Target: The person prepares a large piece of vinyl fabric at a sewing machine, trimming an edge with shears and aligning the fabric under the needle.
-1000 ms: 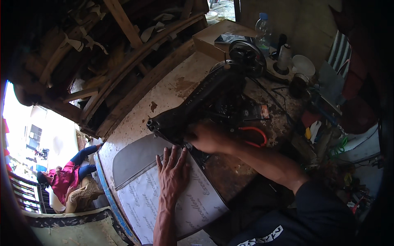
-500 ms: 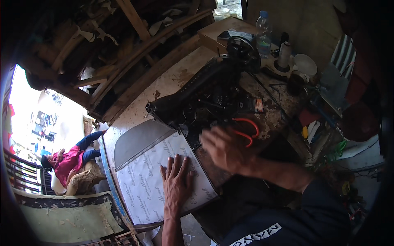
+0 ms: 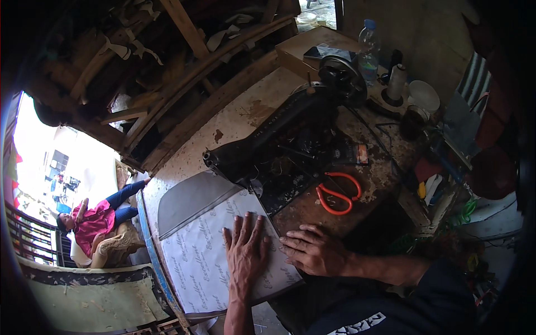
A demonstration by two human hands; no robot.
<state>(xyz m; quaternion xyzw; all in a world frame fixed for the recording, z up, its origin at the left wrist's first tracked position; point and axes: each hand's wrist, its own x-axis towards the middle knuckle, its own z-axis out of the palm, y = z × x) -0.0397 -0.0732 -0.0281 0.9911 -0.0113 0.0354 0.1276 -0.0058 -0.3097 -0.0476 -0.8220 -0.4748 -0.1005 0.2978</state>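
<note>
Over on the left the white printed sheet (image 3: 209, 262) with its grey backing piece (image 3: 190, 198) lies flat on the worktop (image 3: 245, 114), its far right corner tucked in by the needle end of the black sewing machine (image 3: 279, 145) and its near left part hanging past the worktop edge. The left hand (image 3: 245, 251) lies on it palm down, fingers spread, grip released, just pressing. Right beside it the right hand (image 3: 312, 251) rests with its fingertips on the sheet's right edge, also flat and holding nothing. My worry: with that much overhang, the sheet could slide or droop off the near left side if the pressure lets up, and uneven pushing from the two hands could skew or crease it near the machine. Farther right, the orange-handled scissors (image 3: 338, 192) lie loose near the material, so a sideways sweep of the right hand could knock them or snag the edge.
</note>
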